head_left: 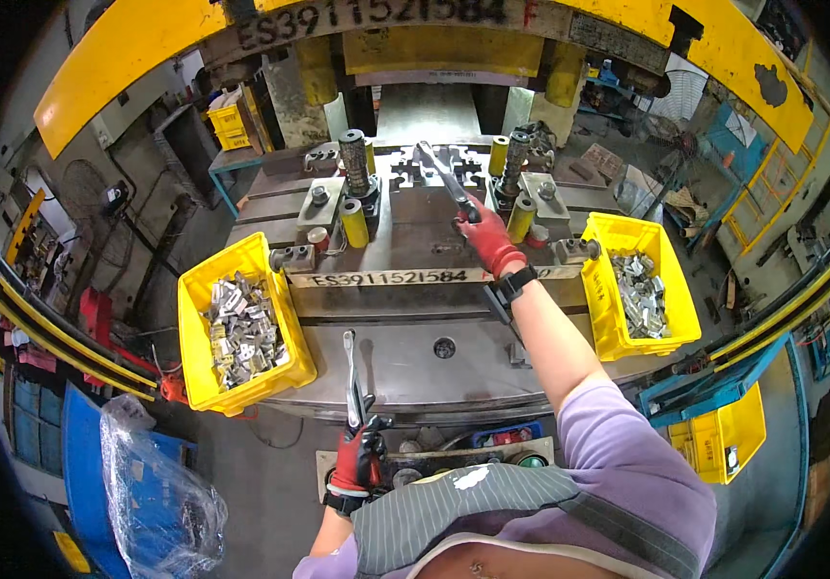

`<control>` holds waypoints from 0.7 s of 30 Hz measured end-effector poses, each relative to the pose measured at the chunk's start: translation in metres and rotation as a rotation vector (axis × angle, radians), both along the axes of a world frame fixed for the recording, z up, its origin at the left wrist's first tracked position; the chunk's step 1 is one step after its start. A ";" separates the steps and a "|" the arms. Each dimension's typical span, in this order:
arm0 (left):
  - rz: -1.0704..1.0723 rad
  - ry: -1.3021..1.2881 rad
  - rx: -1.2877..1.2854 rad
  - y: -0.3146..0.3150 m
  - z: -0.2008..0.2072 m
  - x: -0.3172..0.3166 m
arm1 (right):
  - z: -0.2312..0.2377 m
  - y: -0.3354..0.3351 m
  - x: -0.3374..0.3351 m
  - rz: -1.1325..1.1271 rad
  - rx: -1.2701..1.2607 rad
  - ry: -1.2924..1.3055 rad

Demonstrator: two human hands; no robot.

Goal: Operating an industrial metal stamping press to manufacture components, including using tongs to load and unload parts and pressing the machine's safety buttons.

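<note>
My right hand [487, 236], in a red glove with dark fingers, reaches forward over the press bed. It is closed around the handle of a long, plier-like metal tool [448, 181], whose tip lies over the lit die [405, 172]. Whether that tip grips a workpiece is too small to tell. Close to my body, my left hand [357, 458], gloved alike, is wrapped around a second plier-like tool [352, 376]. This one points forward over the bed's front edge, its rounded tip above the bare metal.
A yellow bin [295, 333] of small bent metal parts stands at the left, another yellow bin [647, 345] of such parts at the right. Yellow posts [354, 224] and dark spring-wrapped pillars [355, 164] flank the die. The yellow press frame [135, 68] arches overhead.
</note>
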State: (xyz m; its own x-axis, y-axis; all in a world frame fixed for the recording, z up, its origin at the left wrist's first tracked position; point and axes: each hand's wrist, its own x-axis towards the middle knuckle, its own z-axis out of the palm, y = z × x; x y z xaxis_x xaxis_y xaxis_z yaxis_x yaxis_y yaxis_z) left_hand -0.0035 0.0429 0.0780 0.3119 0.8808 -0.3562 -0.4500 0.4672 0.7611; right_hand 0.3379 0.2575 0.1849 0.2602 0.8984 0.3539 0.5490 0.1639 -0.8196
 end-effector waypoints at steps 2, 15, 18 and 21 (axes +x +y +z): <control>-0.008 0.062 -0.015 -0.001 0.001 -0.004 | -0.001 0.002 -0.006 -0.015 -0.036 -0.059; 0.053 0.058 0.018 0.002 0.001 -0.014 | 0.036 0.012 0.007 0.035 0.289 0.104; 0.041 0.063 0.000 0.001 0.001 -0.006 | 0.033 0.011 0.013 0.086 0.330 0.140; 0.022 -0.016 -0.001 0.001 -0.012 -0.007 | 0.019 -0.008 0.005 0.044 0.287 0.078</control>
State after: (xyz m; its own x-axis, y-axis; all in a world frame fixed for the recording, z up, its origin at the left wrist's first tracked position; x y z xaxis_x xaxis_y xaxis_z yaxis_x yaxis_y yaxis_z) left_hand -0.0107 0.0442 0.0657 0.2986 0.8869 -0.3524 -0.4723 0.4582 0.7530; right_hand 0.3426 0.2492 0.2043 0.2598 0.7752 0.5757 0.4735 0.4174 -0.7757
